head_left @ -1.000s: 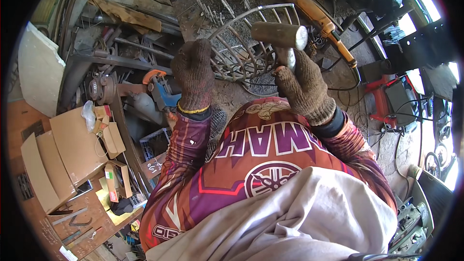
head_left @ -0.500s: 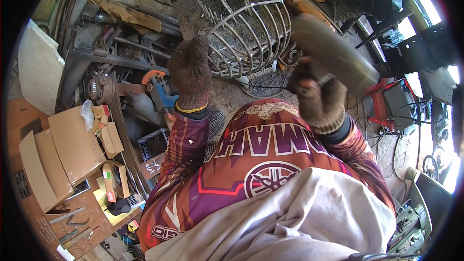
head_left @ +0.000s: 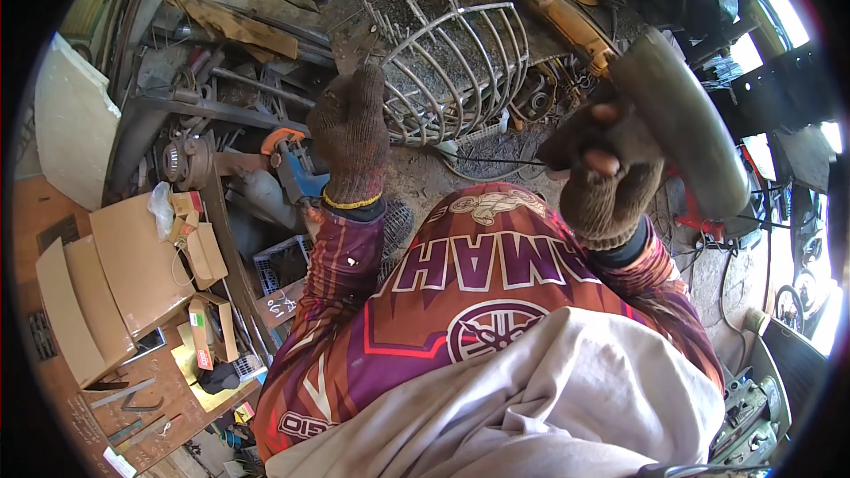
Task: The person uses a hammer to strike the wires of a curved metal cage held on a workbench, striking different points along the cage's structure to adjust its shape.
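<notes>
Nearest the camera, the right hand in a brown knitted glove (head_left: 615,190) has its fingers wrapped round a grey metal hammer with a thick cylindrical head (head_left: 686,119), held up and well apart from the work. Beyond, the left hand in a matching brown glove (head_left: 351,128) seems closed on the left end of a curved, silvery metal-rod cage (head_left: 460,71), probably to steady it, though the glove hides the exact grip. Past the cage, an orange angle grinder (head_left: 575,31) lies on the floor, apart from both hands.

The brown-knit-gloved left hand (head_left: 354,124) is closed in an upright fist, its maroon-patterned-sleeved forearm (head_left: 343,243) reaching forward. The brown-knit-gloved right hand (head_left: 613,186) is clenched, its bare-tipped fingers (head_left: 602,162) curled over.
</notes>
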### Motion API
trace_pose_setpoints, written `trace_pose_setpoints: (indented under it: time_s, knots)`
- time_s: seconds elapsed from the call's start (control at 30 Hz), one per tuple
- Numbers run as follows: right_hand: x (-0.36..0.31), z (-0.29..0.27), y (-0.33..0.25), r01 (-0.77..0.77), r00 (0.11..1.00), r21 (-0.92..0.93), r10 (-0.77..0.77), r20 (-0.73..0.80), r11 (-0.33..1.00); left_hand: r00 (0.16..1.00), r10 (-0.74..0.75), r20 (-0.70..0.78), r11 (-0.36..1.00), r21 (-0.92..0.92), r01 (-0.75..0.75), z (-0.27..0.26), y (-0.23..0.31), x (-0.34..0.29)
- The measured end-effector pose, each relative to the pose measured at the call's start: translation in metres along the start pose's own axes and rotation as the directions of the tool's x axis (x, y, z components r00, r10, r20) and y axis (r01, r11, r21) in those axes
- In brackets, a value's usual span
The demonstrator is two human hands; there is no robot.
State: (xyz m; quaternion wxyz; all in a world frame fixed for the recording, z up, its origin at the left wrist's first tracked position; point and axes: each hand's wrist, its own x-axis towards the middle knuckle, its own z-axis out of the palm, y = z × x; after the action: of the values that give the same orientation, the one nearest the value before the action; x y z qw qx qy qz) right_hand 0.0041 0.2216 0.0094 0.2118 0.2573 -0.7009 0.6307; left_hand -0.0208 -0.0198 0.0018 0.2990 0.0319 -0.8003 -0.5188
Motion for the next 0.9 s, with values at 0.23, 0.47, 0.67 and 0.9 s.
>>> trace_pose_setpoints:
  time_s: [0.23,0.47,0.67,0.9]
  knots:
    - [-0.001,0.008,0.014,-0.164,0.975,-0.314,0.202,0.094,0.935,1.0,0.013,0.022,0.999,0.036,-0.014,-0.004,0.001,-0.002]
    - [-0.007,0.006,0.017,-0.184,0.969,-0.255,0.219,0.115,0.949,1.0,0.028,0.013,0.997,0.07,-0.029,-0.006,0.012,-0.001]
    - [-0.011,0.005,0.013,-0.286,0.947,-0.137,0.302,0.108,0.948,1.0,0.021,0.003,0.999,-0.036,-0.021,-0.008,0.005,-0.002]
    - [-0.018,-0.001,0.016,-0.462,0.877,0.342,0.479,0.039,0.818,0.976,-0.219,-0.005,0.959,-0.186,0.215,-0.012,0.004,0.001]
